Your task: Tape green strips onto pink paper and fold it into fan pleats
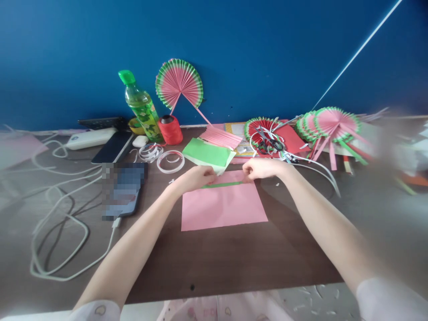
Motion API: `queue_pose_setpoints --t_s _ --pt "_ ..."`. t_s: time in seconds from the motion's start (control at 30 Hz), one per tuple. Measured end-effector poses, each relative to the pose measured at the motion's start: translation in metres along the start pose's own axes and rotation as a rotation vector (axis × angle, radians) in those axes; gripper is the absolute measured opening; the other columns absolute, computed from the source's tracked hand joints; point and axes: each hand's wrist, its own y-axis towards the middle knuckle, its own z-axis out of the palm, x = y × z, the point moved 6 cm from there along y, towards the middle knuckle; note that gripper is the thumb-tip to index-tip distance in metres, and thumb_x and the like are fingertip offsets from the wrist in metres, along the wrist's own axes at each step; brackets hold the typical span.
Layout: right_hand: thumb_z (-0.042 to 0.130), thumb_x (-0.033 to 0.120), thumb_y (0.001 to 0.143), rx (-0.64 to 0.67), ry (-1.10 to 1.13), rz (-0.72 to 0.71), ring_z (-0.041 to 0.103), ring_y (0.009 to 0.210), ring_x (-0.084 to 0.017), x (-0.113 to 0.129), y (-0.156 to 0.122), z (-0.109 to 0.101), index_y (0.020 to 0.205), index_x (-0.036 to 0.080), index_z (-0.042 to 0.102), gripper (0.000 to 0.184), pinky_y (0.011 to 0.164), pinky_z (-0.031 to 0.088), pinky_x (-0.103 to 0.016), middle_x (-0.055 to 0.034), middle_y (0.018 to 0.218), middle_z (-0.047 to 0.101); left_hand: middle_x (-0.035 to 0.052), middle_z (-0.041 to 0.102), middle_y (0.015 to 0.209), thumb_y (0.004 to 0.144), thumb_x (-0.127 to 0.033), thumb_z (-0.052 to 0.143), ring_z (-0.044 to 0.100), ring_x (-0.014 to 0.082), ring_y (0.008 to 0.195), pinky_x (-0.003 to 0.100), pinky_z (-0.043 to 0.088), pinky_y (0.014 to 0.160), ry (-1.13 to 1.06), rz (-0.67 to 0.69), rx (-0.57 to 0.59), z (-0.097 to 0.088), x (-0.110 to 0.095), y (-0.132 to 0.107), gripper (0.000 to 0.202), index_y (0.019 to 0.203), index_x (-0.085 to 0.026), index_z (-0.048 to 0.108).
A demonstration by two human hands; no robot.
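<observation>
A pink sheet of paper [224, 206] lies flat on the brown table in front of me. A narrow green strip [223, 184] runs across it near the far edge. My left hand [204, 177] is closed at the left end of that edge, fingers curled down onto the paper. At the right end, my right hand [252, 170] pinches the same edge. Both fingertips are partly hidden, so I cannot tell whether they also grip the strip. Just beyond the hands lies a green sheet [207, 151] over a paler one, beside a pleated pink piece [221, 136].
A pleated fan [179, 82] leans against the blue wall near a green bottle [143, 109] and a red thread spool [170, 130]. Scissors [272, 143] and more fans [329, 125] lie at right. Phones [124, 191], cables [67, 278] and tape rolls [170, 161] are at left.
</observation>
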Motion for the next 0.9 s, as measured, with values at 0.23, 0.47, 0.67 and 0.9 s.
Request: queue_pose_setpoints --t_s 0.23,0.47,0.67,0.9 --pt "0.056 0.025 0.066 0.008 -0.011 0.011 0.046 0.060 -0.011 0.0022 -0.0022 -0.0009 0.066 0.019 0.050 0.008 0.051 0.031 -0.023 0.0006 0.069 0.055 -0.0010 0.060 0.070 0.074 -0.032 0.046 0.053 0.0126 0.064 0.021 0.038 0.054 -0.056 -0.012 0.005 -0.0008 0.0000 -0.0019 0.017 0.068 -0.019 0.054" --pt "0.057 0.029 0.065 0.006 0.012 0.002 0.047 0.060 -0.012 0.0016 -0.0014 -0.0008 0.066 0.019 0.050 0.012 0.052 0.032 -0.024 0.0009 0.068 0.056 -0.0001 0.059 0.069 0.073 -0.035 0.046 0.054 0.0130 0.065 0.021 0.039 0.053 -0.099 -0.006 0.001 -0.0008 0.0028 0.0002 0.020 0.067 -0.018 0.053" --pt "0.053 0.025 0.066 0.011 0.003 -0.018 0.047 0.060 -0.012 0.0009 -0.0006 -0.0014 0.067 0.019 0.051 0.006 0.052 0.033 -0.024 0.0007 0.068 0.056 -0.0007 0.058 0.067 0.074 -0.037 0.045 0.053 0.0129 0.063 0.023 0.038 0.055 -0.096 0.003 0.005 -0.0041 0.0023 -0.0002 0.022 0.065 -0.018 0.051" --pt "0.054 0.025 0.066 0.000 -0.007 -0.013 0.049 0.061 -0.012 0.0015 -0.0014 -0.0006 0.067 0.019 0.053 0.006 0.052 0.033 -0.024 -0.0001 0.070 0.058 -0.0008 0.058 0.066 0.075 -0.037 0.044 0.052 0.0125 0.062 0.023 0.037 0.056 -0.085 0.013 -0.001 -0.0062 0.0019 0.0000 0.023 0.064 -0.018 0.050"
